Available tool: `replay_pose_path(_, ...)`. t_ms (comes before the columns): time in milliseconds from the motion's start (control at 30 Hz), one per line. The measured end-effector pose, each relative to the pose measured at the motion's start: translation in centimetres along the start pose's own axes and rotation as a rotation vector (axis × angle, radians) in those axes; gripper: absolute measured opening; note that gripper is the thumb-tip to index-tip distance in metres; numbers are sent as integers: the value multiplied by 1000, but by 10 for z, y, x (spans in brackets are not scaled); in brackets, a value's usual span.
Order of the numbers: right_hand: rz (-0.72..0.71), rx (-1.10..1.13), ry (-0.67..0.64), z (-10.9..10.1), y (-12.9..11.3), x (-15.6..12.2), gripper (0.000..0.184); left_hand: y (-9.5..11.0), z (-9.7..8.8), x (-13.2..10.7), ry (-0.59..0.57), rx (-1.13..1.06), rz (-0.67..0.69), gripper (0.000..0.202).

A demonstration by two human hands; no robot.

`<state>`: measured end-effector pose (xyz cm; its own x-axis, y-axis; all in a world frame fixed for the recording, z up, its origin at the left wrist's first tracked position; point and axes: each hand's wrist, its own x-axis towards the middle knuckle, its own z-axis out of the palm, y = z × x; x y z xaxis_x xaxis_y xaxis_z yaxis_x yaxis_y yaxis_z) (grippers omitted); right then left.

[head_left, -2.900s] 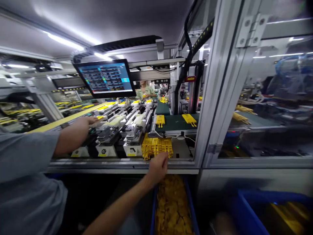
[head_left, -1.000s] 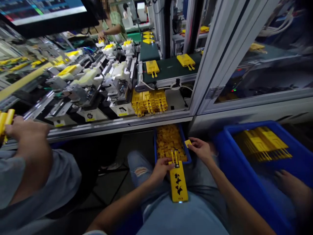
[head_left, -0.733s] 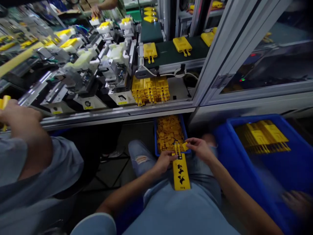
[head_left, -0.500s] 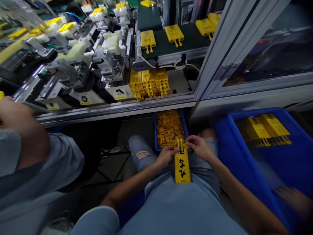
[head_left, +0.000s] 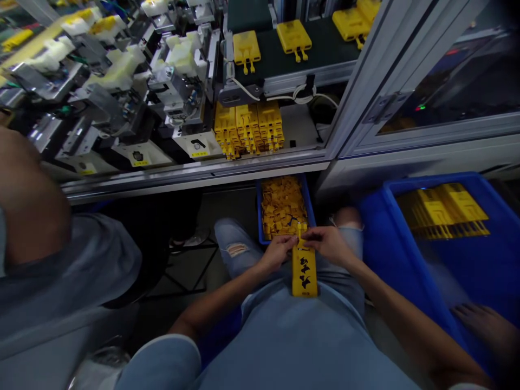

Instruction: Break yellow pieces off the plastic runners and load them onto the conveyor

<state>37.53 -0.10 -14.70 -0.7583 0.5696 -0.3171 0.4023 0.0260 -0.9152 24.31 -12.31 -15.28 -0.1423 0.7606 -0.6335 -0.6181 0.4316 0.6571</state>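
A yellow power bank (head_left: 304,273) with dark printed characters lies lengthwise against my lap, its short cable plugs (head_left: 301,227) at the far end. My left hand (head_left: 279,252) is closed on the far left edge near those plugs. Fingers of my right hand (head_left: 327,244) are pinched over the far right corner, beside the cables. Whether a small piece sits between the right fingertips is hidden. Just beyond both hands, a blue bin (head_left: 259,214) holds many small yellow-orange pieces (head_left: 282,203).
Ahead, yellow power banks (head_left: 293,37) lie on a dark green conveyor (head_left: 270,66), with stacked ones (head_left: 248,127) below. Metal fixtures (head_left: 174,89) fill the left. A large blue tub (head_left: 374,238) at right holds power banks. A co-worker's arm (head_left: 30,195) is at left; another person's hand (head_left: 483,325) reaches into the tub.
My right hand has moved left and closer to my left hand, onto the power bank's plug end. The co-worker's arm at left has shifted, and the view has tilted slightly.
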Motion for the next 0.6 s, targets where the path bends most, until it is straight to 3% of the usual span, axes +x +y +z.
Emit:
replay_pose_path(233, -83, -325, 64, 3, -9, -4, 11, 0, -1, -1, 5, -21, 12, 50)
replay_pose_path(367, -149, -302, 88, 6, -5, -8, 10, -2, -1, -2, -13, -3, 10, 51)
replay_pose_path(500, -190, -295, 8, 2, -2, -12, 16, -1, 1, -4, -30, 89, 12, 50)
replay_pose_path(600, -122, -267, 97, -2, 0, -12, 16, 5, 2, -7, -4, 116, 30, 46)
